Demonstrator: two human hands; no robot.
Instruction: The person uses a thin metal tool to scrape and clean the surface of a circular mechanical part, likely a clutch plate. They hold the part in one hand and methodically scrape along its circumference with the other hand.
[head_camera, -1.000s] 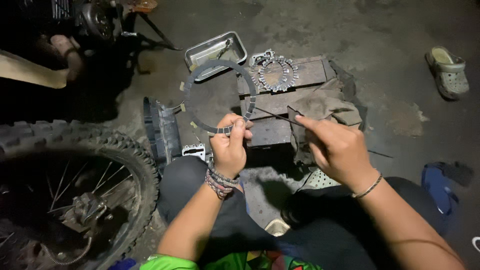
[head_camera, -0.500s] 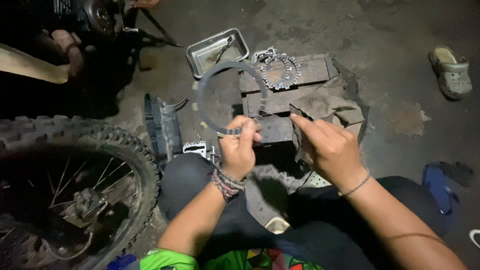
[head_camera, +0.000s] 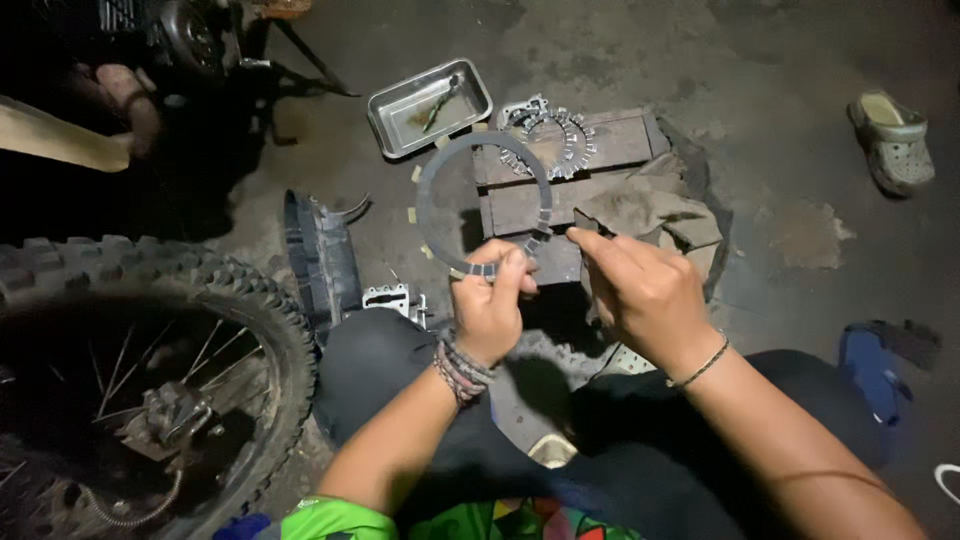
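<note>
Fingers of the left hand (head_camera: 490, 305) are pinched shut on the near rim of a flat grey ring plate (head_camera: 432, 190), held upright above the wooden block (head_camera: 610, 145). Just right of it, the right hand (head_camera: 640, 295) has thumb and forefinger pressed together on a small dark blade-like piece (head_camera: 585, 220); what it is cannot be made out. Far left, the motorcycle is lost in shadow, and the spoked tyre (head_camera: 270, 310) is cut off by the picture's edge.

A motorcycle repair spot on a stained concrete floor (head_camera: 760, 60): a knobby wheel (head_camera: 150, 340) at the side, a metal parts tray (head_camera: 428, 105), toothed rings (head_camera: 555, 135) on a wooden block (head_camera: 610, 150).
</note>
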